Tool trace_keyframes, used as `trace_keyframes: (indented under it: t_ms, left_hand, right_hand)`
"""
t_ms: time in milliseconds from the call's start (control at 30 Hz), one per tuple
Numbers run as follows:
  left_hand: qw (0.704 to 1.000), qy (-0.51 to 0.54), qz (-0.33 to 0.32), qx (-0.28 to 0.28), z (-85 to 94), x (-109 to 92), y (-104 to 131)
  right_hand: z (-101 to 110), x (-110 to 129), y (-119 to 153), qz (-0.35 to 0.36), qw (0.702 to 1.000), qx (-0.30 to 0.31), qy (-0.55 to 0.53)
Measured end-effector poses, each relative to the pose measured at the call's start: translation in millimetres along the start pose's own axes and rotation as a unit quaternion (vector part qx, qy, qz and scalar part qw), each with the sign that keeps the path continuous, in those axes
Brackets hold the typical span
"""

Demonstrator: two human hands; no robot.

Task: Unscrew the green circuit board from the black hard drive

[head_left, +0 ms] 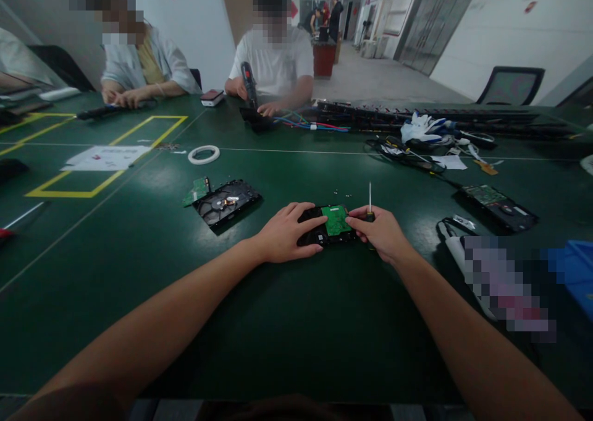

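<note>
A black hard drive (309, 238) with a green circuit board (336, 221) on its upper side lies on the table in front of me. My left hand (287, 232) is wrapped over the drive's left end, thumb along the near edge and a finger reaching to the board. At the right end, the thumb and forefinger of my right hand (382, 232) touch the board's edge. That same hand holds a screwdriver (370, 199), shaft pointing up, its handle partly hidden by the fingers. Several tiny screws (341, 193) lie just beyond the drive.
Another drive (229, 203) with a loose green board (197, 191) sits to the left, near a white tape roll (204, 155). To the right are a third drive (500, 208), a white power bank-like device (467, 272) and a blue bin (574, 276). Co-workers sit across the table (296, 322).
</note>
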State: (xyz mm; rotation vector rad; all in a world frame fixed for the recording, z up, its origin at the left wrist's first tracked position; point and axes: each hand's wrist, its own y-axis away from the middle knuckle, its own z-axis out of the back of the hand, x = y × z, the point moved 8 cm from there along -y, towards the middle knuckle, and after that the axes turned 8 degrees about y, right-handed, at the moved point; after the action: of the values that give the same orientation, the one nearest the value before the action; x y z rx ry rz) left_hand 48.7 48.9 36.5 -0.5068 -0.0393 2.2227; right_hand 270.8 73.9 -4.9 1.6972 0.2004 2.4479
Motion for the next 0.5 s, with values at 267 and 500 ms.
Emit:
trace_keyframes:
  t_ms: [267, 500]
  left_hand:
    - [1.0, 0.005, 0.002, 0.002, -2.0, 2.9, 0.3]
    - [1.0, 0.005, 0.006, -0.002, -2.3, 2.8, -0.2]
  right_hand:
    - [0.6, 0.7, 0.2, 0.002, 1.0, -0.004, 0.022]
    - [-2.9, 0.9, -1.1, 0.014, 0.999, 0.026, 0.019]
